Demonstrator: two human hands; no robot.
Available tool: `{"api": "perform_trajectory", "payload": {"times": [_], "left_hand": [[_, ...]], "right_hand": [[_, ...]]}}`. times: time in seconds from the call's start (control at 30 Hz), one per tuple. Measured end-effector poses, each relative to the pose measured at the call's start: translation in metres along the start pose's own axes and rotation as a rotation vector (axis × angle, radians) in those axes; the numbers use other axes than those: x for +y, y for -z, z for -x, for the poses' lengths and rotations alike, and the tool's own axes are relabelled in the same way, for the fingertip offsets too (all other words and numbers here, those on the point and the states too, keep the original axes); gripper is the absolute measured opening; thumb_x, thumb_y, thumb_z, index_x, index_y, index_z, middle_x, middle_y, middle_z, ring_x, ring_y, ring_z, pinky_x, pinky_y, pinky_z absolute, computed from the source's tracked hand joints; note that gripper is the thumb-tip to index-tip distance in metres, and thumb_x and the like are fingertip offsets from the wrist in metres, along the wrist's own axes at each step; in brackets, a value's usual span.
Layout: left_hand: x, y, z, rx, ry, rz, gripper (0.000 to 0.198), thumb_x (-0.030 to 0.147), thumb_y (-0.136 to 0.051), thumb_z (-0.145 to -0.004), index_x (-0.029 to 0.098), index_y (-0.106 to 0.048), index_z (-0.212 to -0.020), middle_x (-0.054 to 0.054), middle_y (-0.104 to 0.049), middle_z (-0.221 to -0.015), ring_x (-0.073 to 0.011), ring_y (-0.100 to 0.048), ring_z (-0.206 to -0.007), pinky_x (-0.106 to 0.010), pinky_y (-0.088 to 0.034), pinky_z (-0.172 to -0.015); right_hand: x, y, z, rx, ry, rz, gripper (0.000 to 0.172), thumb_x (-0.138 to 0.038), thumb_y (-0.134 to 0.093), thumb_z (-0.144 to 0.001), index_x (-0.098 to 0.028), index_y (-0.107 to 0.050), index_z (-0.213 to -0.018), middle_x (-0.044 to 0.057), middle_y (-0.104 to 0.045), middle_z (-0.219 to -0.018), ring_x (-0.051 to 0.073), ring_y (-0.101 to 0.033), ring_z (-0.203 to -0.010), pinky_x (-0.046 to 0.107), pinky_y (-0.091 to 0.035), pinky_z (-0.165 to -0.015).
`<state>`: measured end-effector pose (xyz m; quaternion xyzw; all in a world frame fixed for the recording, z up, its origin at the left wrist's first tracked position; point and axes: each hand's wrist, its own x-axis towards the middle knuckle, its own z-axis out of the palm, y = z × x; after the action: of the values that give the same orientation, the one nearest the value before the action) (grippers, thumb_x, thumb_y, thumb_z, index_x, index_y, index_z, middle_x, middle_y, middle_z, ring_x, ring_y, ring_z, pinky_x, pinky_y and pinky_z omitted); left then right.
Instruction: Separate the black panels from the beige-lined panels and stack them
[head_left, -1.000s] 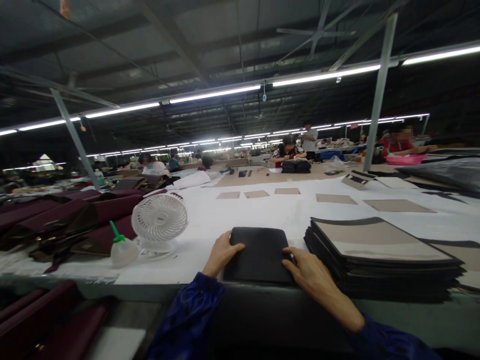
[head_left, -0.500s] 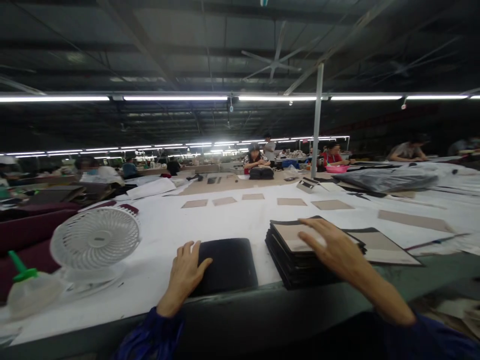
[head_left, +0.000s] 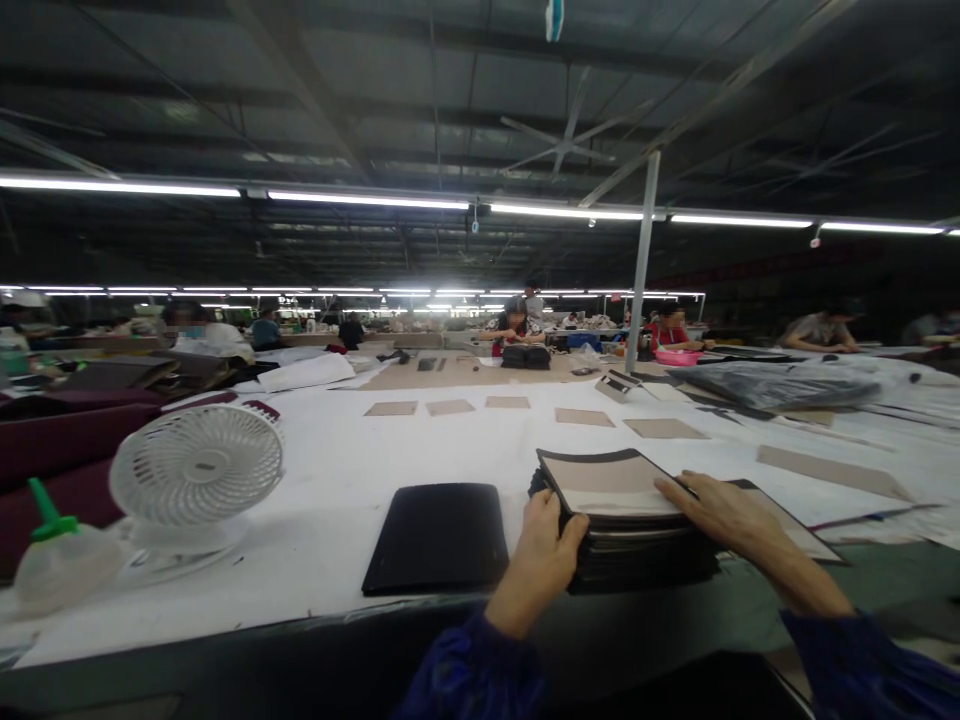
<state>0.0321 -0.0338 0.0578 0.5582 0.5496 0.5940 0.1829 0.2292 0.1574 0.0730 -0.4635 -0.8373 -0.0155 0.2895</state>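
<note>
A stack of flat panels (head_left: pixel 611 482), beige on top with black edging, sits near the front edge of the white table (head_left: pixel 337 470). My left hand (head_left: pixel 541 548) grips the stack's near left corner, thumb on top and fingers curled under. My right hand (head_left: pixel 714 510) lies on the stack's right side with fingers closed over the top panel's edge. A black rectangular piece (head_left: pixel 439 537) lies flat on the table left of the stack, with no hand on it.
A small white desk fan (head_left: pixel 196 477) and a squeeze bottle with a green nozzle (head_left: pixel 56 555) stand at the left. Beige cut pieces (head_left: pixel 507 403) lie in a row further back. Other people work at far tables. A metal post (head_left: pixel 640 265) rises behind.
My left hand left the black piece and moved right to the stack's corner. My right hand came down from above the stack onto its right side. The view shifted slightly.
</note>
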Motion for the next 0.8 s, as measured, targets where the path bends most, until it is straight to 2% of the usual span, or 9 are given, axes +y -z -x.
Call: {"api": "perform_trajectory", "payload": {"times": [0.03, 0.1, 0.17, 0.23, 0.37, 0.5, 0.67, 0.8], "left_hand": [[-0.002, -0.001, -0.002, 0.03, 0.031, 0.017, 0.033, 0.028, -0.055, -0.08, 0.017, -0.067, -0.109, -0.015, -0.059, -0.118, -0.0276, -0.049, -0.114, -0.038, -0.035, -0.101], [-0.005, 0.0, -0.006, 0.089, 0.104, 0.045, 0.027, 0.032, -0.053, -0.081, 0.016, -0.07, -0.095, -0.014, -0.063, -0.109, -0.0262, -0.054, -0.105, -0.036, -0.04, -0.093], [-0.008, 0.004, -0.012, 0.123, 0.17, 0.058, 0.032, 0.04, -0.049, -0.083, 0.015, -0.067, -0.076, -0.012, -0.066, -0.087, -0.0233, -0.058, -0.087, -0.033, -0.044, -0.079], [-0.01, 0.008, -0.021, 0.142, 0.211, 0.049, 0.033, 0.043, -0.051, -0.081, 0.017, -0.062, -0.064, -0.007, -0.062, -0.067, -0.0197, -0.056, -0.071, -0.03, -0.042, -0.067], [-0.005, 0.011, -0.033, 0.178, 0.237, 0.004, 0.021, 0.027, -0.067, -0.064, 0.019, -0.054, -0.049, 0.0, -0.052, -0.052, -0.0149, -0.047, -0.057, -0.027, -0.034, -0.058], [0.005, 0.009, -0.032, 0.209, 0.223, 0.013, 0.017, 0.021, -0.066, -0.059, 0.019, -0.053, -0.049, 0.001, -0.049, -0.051, -0.0137, -0.045, -0.056, -0.027, -0.032, -0.057], [0.016, 0.001, -0.028, 0.221, 0.197, 0.171, 0.016, 0.022, -0.063, -0.061, 0.02, -0.047, -0.059, 0.003, -0.049, -0.057, -0.0124, -0.048, -0.054, -0.026, -0.039, -0.053], [0.026, 0.003, -0.023, 0.279, 0.152, 0.378, 0.022, 0.02, -0.061, -0.061, 0.021, -0.041, -0.07, 0.005, -0.05, -0.067, -0.0106, -0.052, -0.057, -0.024, -0.045, -0.052]], "right_hand": [[-0.001, 0.002, 0.001, -0.041, 0.008, 0.004, 0.037, -0.05, -0.049, -0.082, -0.022, -0.071, -0.088, 0.015, -0.071, -0.095, 0.031, -0.066, -0.094, 0.041, -0.048, -0.084], [-0.002, 0.005, 0.003, -0.112, 0.021, 0.009, 0.034, -0.046, -0.05, -0.083, -0.022, -0.07, -0.096, 0.015, -0.069, -0.106, 0.031, -0.063, -0.103, 0.04, -0.046, -0.089], [-0.004, 0.006, 0.007, -0.115, -0.002, 0.007, 0.035, -0.044, -0.051, -0.083, -0.021, -0.069, -0.102, 0.015, -0.067, -0.112, 0.031, -0.061, -0.107, 0.039, -0.045, -0.091], [-0.007, 0.006, 0.011, -0.082, -0.041, 0.0, 0.037, -0.045, -0.05, -0.083, -0.02, -0.068, -0.105, 0.015, -0.067, -0.114, 0.032, -0.06, -0.11, 0.039, -0.045, -0.092], [-0.007, 0.003, 0.014, -0.069, -0.019, -0.041, 0.041, -0.046, -0.045, -0.085, -0.02, -0.069, -0.105, 0.013, -0.068, -0.112, 0.033, -0.06, -0.109, 0.04, -0.046, -0.092], [-0.005, -0.001, 0.013, -0.062, -0.063, -0.037, 0.049, -0.047, -0.044, -0.086, -0.016, -0.063, -0.118, 0.015, -0.065, -0.118, 0.033, -0.059, -0.111, 0.043, -0.046, -0.093], [-0.009, 0.0, 0.015, -0.076, -0.062, -0.027, 0.052, -0.044, -0.042, -0.088, -0.012, -0.057, -0.126, 0.017, -0.061, -0.123, 0.034, -0.057, -0.114, 0.046, -0.044, -0.095], [-0.02, 0.007, 0.019, 0.053, -0.011, -0.071, 0.058, -0.045, -0.042, -0.086, -0.007, -0.053, -0.128, 0.019, -0.057, -0.129, 0.034, -0.049, -0.123, 0.046, -0.038, -0.103]]}}
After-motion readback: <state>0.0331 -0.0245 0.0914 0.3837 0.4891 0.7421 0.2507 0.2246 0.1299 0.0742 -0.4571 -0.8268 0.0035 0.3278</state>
